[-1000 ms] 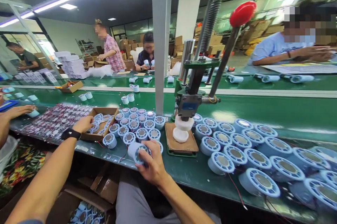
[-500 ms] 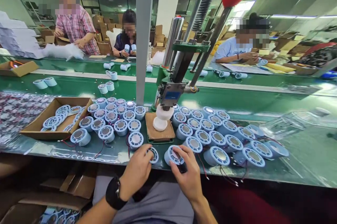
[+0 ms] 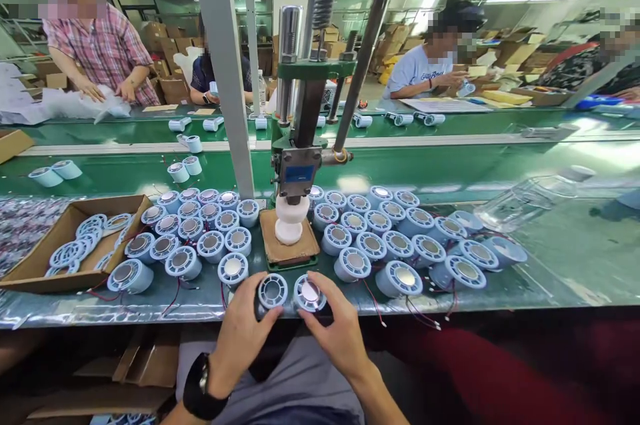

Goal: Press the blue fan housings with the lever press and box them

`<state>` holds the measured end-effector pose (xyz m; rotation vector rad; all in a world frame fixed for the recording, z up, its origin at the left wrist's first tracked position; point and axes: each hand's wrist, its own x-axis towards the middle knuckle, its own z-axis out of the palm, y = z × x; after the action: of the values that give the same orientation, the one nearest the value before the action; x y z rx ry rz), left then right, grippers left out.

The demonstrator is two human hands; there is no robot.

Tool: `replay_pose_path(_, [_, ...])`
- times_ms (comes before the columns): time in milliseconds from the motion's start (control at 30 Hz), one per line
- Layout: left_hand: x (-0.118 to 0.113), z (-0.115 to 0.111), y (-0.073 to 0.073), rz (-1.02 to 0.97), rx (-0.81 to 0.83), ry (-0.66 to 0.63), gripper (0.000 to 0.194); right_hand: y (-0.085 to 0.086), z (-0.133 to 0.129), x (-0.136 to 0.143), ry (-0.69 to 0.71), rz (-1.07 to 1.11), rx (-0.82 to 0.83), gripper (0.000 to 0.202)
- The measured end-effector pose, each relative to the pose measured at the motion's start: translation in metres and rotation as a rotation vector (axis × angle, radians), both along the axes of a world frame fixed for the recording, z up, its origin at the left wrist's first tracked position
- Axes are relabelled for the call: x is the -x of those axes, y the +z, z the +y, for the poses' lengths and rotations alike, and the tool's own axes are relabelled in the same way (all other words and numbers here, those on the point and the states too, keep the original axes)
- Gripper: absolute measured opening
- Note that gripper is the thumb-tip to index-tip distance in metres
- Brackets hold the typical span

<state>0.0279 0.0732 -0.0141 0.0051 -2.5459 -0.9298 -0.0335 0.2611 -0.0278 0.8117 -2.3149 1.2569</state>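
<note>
1. Position: two pale-blue cylinders, the left cylinder (image 3: 273, 290) and the right cylinder (image 3: 310, 292), were at the lower centre of the frame, near the front edge of the desk (image 3: 565, 278), with a gap between them.
2. Grip: the left hand (image 3: 245, 328) was closed around the left cylinder and the right hand (image 3: 340, 328) around the right cylinder. The hands were apart from each other.
3. Support: whether the bases rested on the desk could not be told. Even pressure from thumb and fingers was judged the best guard against tipping.
4. Faces: both slotted tops were in view; the right one showed a bright centre, the left a darker one. Contact was best confined to the outer walls — the centres left untouched.
5. Clearance: the lever press (image 3: 299, 168) stood just beyond, at mid-frame. Knuckles were best held clear of its base plate (image 3: 273, 245).
6. Neighbours: other cylinders (image 3: 370, 245) stood to either side, with thin wires (image 3: 374, 303) trailing at lower right — short, slow movements seemed advisable to avoid snagging.
</note>
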Motion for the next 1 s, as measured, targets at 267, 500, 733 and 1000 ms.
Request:
replay_pose_path(267, [0.003,0.014,0.029,-0.002,0.112,0.003,0.068,-0.018,-0.049,-0.01,-0.038,-0.026,0.141,0.074])
replay_pose_path(500, [0.009,0.019,0.035,-0.071,0.026,0.075,0.075,-0.022,-0.051,-0.01,-0.056,0.008,0.151,0.076])
replay_pose_path(733, [0.008,0.025,0.036,-0.076,-0.014,0.108,0.073,-0.016,-0.052,-0.009,-0.06,0.031,0.136,0.082])
replay_pose_path(1000, [0.005,0.037,0.011,-0.021,-0.198,0.162,0.058,-0.011,-0.044,-0.008,0.022,0.019,-0.017,0.06])
